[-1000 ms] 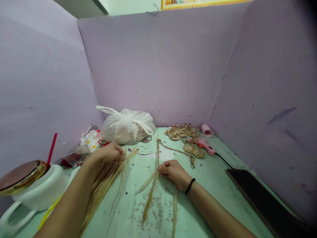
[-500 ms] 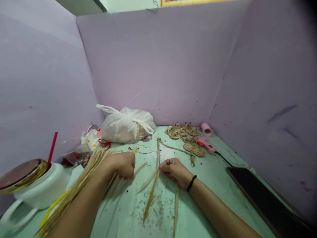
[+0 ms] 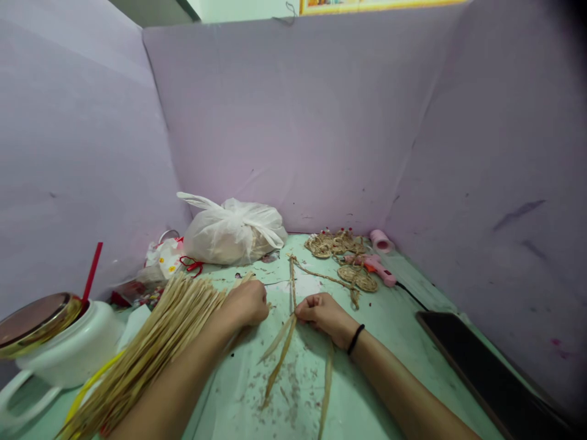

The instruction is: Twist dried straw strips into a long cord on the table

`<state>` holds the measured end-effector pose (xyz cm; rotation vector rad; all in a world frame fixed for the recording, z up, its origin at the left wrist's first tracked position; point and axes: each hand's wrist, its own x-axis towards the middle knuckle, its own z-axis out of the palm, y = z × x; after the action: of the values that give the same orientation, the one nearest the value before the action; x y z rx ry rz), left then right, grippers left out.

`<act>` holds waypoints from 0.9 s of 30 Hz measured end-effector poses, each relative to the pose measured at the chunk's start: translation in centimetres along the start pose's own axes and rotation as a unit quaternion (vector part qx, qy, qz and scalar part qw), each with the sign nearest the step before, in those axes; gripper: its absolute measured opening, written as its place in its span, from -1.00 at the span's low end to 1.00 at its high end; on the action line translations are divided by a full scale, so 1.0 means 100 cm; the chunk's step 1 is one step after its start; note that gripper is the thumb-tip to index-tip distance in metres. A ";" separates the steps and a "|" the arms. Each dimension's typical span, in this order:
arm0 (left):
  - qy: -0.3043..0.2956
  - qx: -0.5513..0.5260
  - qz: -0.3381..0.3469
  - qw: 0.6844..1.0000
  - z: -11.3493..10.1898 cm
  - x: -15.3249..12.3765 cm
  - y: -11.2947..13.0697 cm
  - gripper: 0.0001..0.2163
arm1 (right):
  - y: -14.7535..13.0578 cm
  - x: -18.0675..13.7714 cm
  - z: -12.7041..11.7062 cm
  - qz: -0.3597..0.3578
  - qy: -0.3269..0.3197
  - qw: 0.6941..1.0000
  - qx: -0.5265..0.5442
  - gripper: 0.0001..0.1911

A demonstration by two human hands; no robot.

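Note:
My right hand (image 3: 323,315) pinches the lower end of a thin braid (image 3: 293,281) made of dried plant fibre. Loose strips (image 3: 282,357) fan out below the pinch toward me, and another strip (image 3: 327,385) trails under the right wrist. Left of the braid, my left hand (image 3: 247,304) is closed on a single dried fibre strip (image 3: 269,305); only a short end shows past the knuckles, and the fingertips are hidden. Beneath and beside the left forearm lies a thick bundle of straw-coloured strips (image 3: 156,342).
A tied white plastic bag (image 3: 233,232) sits at the back. Coiled braid pieces (image 3: 334,243), a pink glue gun (image 3: 378,269) and a pink roll (image 3: 381,241) lie back right. A black phone (image 3: 477,360) is at right. A white mug (image 3: 77,348) with a lid stands left.
My left hand has moved right and slightly up, closer to the braid, uncovering more of the fibre bundle. The right hand keeps its pinch in the same place.

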<state>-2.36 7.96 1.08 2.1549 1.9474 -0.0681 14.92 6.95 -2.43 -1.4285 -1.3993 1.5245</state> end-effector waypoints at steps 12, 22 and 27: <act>-0.068 -0.267 0.045 0.960 0.004 0.000 0.010 -0.91 | -0.001 0.001 -0.001 0.001 -0.014 1.000 0.020 -0.94; -0.143 -0.418 -0.014 0.897 0.009 -0.003 0.021 -0.91 | -0.001 0.001 -0.002 -0.008 -0.016 0.999 0.026 -0.93; -0.129 -0.434 -0.029 0.891 0.017 0.002 0.022 -0.87 | -0.002 0.000 -0.002 -0.004 -0.012 0.999 0.034 -0.93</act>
<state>0.04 7.59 -0.24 1.4040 1.4675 0.4071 15.05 7.00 -2.19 -1.3671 -1.3530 1.5745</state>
